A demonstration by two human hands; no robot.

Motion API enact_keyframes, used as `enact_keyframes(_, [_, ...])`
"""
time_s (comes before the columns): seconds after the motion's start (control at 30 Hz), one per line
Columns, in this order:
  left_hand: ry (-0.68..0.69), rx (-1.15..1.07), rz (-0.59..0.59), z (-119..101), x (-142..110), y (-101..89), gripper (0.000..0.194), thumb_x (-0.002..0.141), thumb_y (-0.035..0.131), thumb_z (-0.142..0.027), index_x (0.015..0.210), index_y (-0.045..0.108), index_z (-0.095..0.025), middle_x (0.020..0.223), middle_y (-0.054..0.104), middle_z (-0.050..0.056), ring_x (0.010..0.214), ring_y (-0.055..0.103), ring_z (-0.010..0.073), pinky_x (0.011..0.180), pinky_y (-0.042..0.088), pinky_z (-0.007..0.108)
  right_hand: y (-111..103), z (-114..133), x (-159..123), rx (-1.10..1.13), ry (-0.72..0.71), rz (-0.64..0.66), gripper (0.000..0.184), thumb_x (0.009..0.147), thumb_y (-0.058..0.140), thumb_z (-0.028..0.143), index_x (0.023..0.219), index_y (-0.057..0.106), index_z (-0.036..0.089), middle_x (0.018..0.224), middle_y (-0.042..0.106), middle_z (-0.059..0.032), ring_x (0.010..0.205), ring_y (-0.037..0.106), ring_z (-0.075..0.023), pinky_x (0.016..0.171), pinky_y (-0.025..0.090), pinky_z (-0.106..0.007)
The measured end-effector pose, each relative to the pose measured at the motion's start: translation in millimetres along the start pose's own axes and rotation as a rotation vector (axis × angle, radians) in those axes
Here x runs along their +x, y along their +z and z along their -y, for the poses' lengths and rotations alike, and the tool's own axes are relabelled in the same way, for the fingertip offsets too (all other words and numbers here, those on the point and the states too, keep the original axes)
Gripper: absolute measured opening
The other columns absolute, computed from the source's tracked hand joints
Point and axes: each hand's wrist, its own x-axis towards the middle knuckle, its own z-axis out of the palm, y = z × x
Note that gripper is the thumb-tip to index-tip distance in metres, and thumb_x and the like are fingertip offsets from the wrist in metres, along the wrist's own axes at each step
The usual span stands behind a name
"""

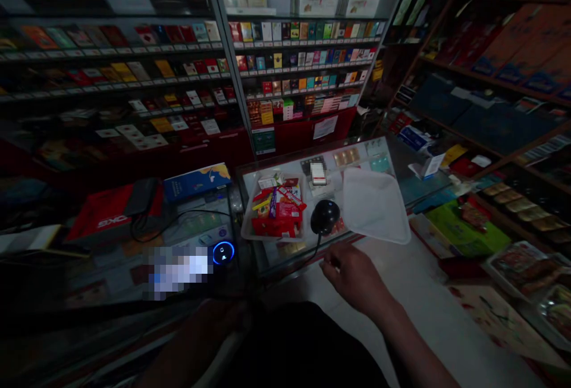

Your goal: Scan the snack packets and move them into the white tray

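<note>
My right hand hovers in front of the glass counter's near edge, its fingers curled together; whatever they hold, if anything, is hidden. Closest to it are a black dome-shaped device with a cable and a white plastic lid lying flat. Left of the device, a clear plastic tub holds several small packets in red, yellow and purple wrappers. Low in the picture, my left hand is in deep shadow beside my dark clothing, and its fingers cannot be made out.
Shelves of cigarette packs line the wall behind the counter. At left lie a red box, a blue box and a round device with a glowing blue ring. A green box and food trays stand at right.
</note>
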Motion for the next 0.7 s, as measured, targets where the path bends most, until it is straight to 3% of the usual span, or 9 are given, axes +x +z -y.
enact_keyframes(0.1, [-0.086, -0.066, 0.046, 3, 16, 20.5, 0.036, 0.08, 0.056, -0.065, 0.095, 0.08, -0.043, 0.087, 0.081, -0.001, 0.089, 0.077, 0.0337, 0.075, 0.063, 0.045, 35, -27, -25, 0.124, 0.132, 0.113, 0.013, 0.092, 0.057, 0.018, 0.08, 0.062, 0.021, 0.081, 0.066, -0.0016, 0.076, 0.063, -0.0169, 0.071, 0.042, -0.027])
enact_keyframes(0.17, [-0.122, -0.106, 0.069, 2, 15, 35.6, 0.034, 0.072, 0.061, -0.065, 0.092, 0.08, -0.045, 0.087, 0.082, -0.001, 0.089, 0.078, 0.036, 0.075, 0.063, 0.047, 45, -51, -37, 0.15, 0.165, 0.189, 0.014, 0.09, 0.058, 0.017, 0.078, 0.062, 0.021, 0.08, 0.066, -0.0014, 0.075, 0.064, -0.0172, 0.072, 0.044, -0.028])
enact_keyframes(0.33, [-0.138, -0.197, 0.114, -16, 14, 84.3, 0.027, 0.071, 0.063, -0.055, 0.092, 0.079, -0.05, 0.096, 0.082, -0.007, 0.101, 0.078, 0.0336, 0.087, 0.062, 0.045, 37, -83, -23, 0.03, 0.144, 0.267, 0.015, 0.091, 0.056, 0.016, 0.08, 0.065, 0.021, 0.085, 0.07, -0.0033, 0.082, 0.067, -0.0193, 0.076, 0.044, -0.029])
enact_keyframes(0.43, [-0.136, -0.228, 0.103, -29, 33, 110.4, 0.034, 0.08, 0.058, -0.05, 0.105, 0.08, -0.041, 0.111, 0.082, -0.001, 0.11, 0.075, 0.0308, 0.096, 0.06, 0.042, 30, -76, 11, -0.033, 0.104, 0.266, 0.014, 0.093, 0.057, 0.018, 0.084, 0.068, 0.02, 0.089, 0.073, -0.0048, 0.086, 0.068, -0.0196, 0.077, 0.043, -0.028])
enact_keyframes(0.53, [-0.111, -0.293, 0.041, -42, 60, 124.9, 0.045, 0.088, 0.055, -0.047, 0.125, 0.075, -0.029, 0.128, 0.077, 0.006, 0.12, 0.071, 0.0292, 0.104, 0.056, 0.043, 33, -57, 45, -0.055, 0.037, 0.255, 0.011, 0.093, 0.06, 0.019, 0.089, 0.07, 0.02, 0.097, 0.074, -0.006, 0.091, 0.07, -0.0192, 0.078, 0.043, -0.027])
enact_keyframes(0.7, [-0.033, -0.391, -0.139, -63, 108, 117.6, 0.057, 0.086, 0.061, -0.04, 0.139, 0.065, -0.019, 0.143, 0.068, 0.014, 0.13, 0.066, 0.0296, 0.11, 0.053, 0.044, 55, -26, 90, -0.102, -0.065, 0.201, 0.012, 0.095, 0.06, 0.02, 0.093, 0.072, 0.02, 0.102, 0.075, -0.0074, 0.096, 0.069, -0.0197, 0.081, 0.044, -0.027])
